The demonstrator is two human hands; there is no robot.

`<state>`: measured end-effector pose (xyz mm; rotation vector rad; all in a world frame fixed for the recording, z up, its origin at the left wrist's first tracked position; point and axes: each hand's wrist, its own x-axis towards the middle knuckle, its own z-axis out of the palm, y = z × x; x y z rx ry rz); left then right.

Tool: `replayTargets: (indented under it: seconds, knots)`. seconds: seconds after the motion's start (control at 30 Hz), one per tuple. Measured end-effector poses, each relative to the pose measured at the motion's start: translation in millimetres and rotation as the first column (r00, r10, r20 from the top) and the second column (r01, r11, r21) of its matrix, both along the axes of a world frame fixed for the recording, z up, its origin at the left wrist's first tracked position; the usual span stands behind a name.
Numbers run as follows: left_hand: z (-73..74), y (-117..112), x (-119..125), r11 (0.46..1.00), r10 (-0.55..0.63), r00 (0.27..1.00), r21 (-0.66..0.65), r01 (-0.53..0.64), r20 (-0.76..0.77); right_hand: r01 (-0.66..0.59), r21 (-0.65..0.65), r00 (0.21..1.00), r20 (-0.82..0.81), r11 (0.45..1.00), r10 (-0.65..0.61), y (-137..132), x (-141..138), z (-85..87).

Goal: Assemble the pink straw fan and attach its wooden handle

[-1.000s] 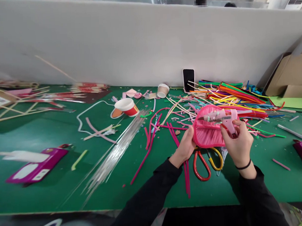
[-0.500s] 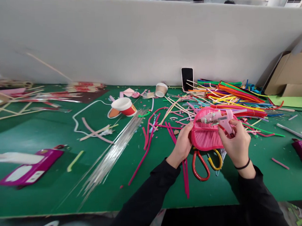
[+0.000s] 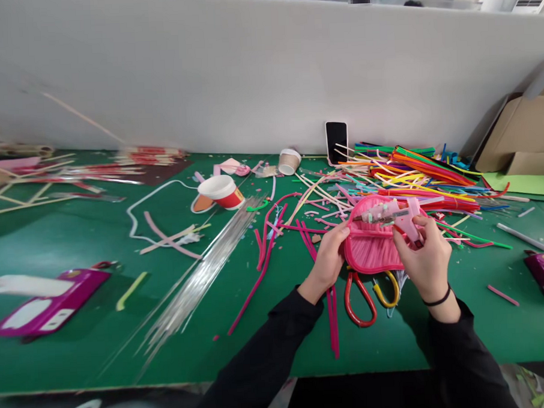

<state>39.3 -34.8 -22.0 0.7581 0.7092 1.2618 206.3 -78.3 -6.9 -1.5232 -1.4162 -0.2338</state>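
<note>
My left hand is closed on the left edge of a pink pipe-cleaner piece, a rounded shape with a bar across its middle. In my right hand is a pink hot glue gun, gripped by its handle. Its nozzle points left, over the upper part of the pink piece and close to my left fingertips. Beneath the piece lie scissors, whose red and yellow handles stick out toward me; their blades are hidden.
Coloured pipe cleaners are heaped at the back right, near an upright phone. Metal wires, a paper cup and a purple device lie left. Cardboard stands far right.
The view has shifted very slightly, so the table items sit a little further left. Both hands, the glue gun and the pink piece keep nearly the same positions.
</note>
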Motion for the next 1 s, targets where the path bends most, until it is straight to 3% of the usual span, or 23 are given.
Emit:
replayTargets:
  seconds: [0.37, 1.0]
  knots:
    - [-8.9, 4.1, -1.3, 0.985, 0.081, 0.996, -0.158, -0.073, 0.043, -0.019, -0.008, 1.000, 0.015, 1.000, 0.020, 0.0, 2.5, -2.1]
    - [-6.8, 3.4, -0.4, 0.988, 0.081, 0.996, -0.135, -0.078, 0.023, 0.016, 0.013, 1.000, -0.007, 1.000, -0.016, 0.3, 5.7, -3.4]
